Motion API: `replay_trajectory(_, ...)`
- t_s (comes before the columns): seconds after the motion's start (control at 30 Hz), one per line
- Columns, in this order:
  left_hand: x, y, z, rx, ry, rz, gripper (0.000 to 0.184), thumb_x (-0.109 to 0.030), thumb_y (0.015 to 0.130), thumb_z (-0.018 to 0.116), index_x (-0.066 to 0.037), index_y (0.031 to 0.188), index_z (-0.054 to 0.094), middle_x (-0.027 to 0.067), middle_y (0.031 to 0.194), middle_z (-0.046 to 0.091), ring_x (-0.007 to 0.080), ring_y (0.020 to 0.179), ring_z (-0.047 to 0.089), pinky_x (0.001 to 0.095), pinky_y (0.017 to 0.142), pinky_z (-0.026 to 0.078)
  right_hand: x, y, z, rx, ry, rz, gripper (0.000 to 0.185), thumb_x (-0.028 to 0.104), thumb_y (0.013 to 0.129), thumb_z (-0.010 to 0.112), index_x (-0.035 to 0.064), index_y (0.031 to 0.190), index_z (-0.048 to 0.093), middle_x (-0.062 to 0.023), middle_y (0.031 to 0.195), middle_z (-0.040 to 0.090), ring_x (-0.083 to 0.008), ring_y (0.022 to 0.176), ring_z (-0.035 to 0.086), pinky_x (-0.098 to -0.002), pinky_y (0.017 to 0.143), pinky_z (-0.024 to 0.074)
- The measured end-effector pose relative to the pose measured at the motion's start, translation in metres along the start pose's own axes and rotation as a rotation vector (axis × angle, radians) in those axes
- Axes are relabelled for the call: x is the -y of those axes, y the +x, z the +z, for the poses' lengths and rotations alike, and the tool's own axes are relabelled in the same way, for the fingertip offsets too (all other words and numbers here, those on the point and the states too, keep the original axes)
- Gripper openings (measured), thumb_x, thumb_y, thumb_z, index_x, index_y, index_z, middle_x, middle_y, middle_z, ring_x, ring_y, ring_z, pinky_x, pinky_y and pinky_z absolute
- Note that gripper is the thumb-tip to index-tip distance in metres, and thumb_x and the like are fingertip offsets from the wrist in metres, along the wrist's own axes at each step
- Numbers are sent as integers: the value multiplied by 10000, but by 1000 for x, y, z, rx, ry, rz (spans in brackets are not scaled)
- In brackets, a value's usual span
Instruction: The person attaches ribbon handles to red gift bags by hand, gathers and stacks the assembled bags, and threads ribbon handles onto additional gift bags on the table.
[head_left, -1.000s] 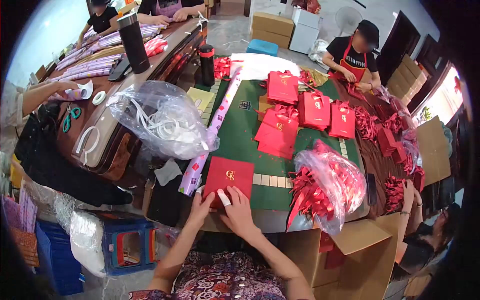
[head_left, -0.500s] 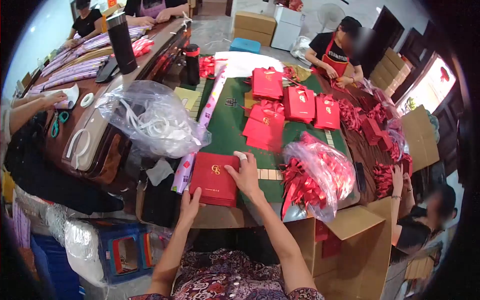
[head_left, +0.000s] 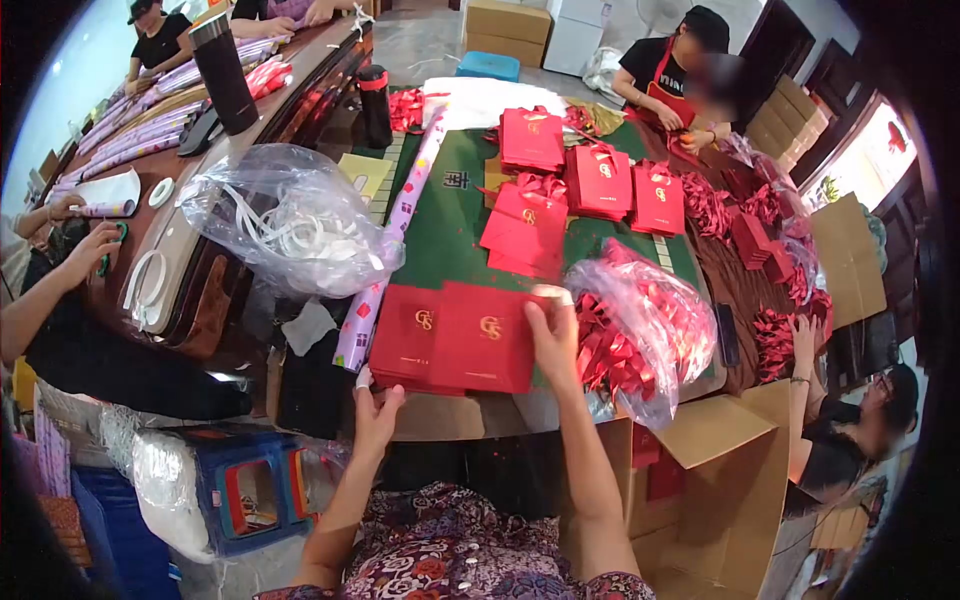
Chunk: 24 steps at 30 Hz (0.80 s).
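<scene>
Top red bag (head_left: 484, 345) slid rightward, lower centre; right hand (head_left: 553, 340) pinches its edge; left hand (head_left: 374, 420), fingers apart, probably steadies the stack (head_left: 402, 345).

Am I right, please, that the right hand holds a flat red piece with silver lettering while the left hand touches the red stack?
The head view shows gold lettering, not silver; the right hand holds the red piece and the left hand touches the red stack.
</scene>
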<state>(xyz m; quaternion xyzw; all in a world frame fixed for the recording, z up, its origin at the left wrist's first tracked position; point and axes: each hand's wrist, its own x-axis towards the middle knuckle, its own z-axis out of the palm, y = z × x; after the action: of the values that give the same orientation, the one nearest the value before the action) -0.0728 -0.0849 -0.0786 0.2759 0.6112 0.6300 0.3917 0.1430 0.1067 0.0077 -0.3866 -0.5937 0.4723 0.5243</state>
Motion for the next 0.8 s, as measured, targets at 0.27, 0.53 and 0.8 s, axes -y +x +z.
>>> replay_trajectory(0.27, -10, -44, 10, -188, 369, 227, 575, 17, 876, 654, -27, 1384, 389, 112, 1259, 446, 169, 1047, 532, 272, 835, 485, -22, -23, -91, 70, -328, 72, 252, 27, 928, 621, 23, 1177, 582, -60, 1045, 627, -134, 989, 583, -286, 877, 468)
replay_trajectory(0.53, -81, -18, 88, 264, 550, 482, 469, 47, 803, 666, -32, 1250, 552, 136, 1128, 538, 236, 981, 586, 330, 809, 499, 13, -52, -90, -31, -806, -270, 305, -35, 850, 659, 58, 1140, 653, -155, 1122, 622, -338, 954, 651, -379, 807, 528)
replay_trajectory(0.8, -60, 39, 162, 508, 679, 591, 477, -88, 833, 693, -5, 1277, 542, 214, 1227, 544, 408, 1142, 534, 433, 978, 453, 24, -124, -131, 377, -877, -132, 379, -40, 729, 720, 149, 1057, 715, -104, 1065, 630, -321, 997, 616, -413, 835, 515)
